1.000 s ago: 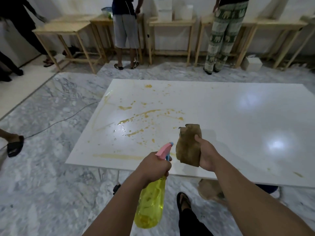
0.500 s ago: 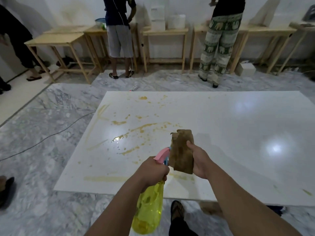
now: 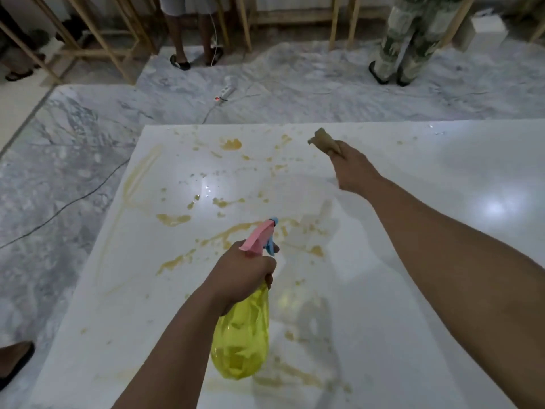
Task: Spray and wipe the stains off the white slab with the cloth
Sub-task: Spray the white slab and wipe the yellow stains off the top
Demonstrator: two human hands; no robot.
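While gripped at its neck by the left hand [image 3: 240, 276], yellow spray bottle [image 3: 241, 338] part-full of liquid; right hand [image 3: 352, 169] clutching brown cloth [image 3: 324, 140].

Both forearms are bare and reach forward from the near edge. The left hand [image 3: 241, 276] sits near and centre, back of the hand up, fingers wrapped tight around what it holds, with one fingertip showing past the front. The right arm stretches much farther out, crossing from the near right toward the far centre. The right hand [image 3: 352, 169] is fisted, knuckles up, clutching its load at the far end.
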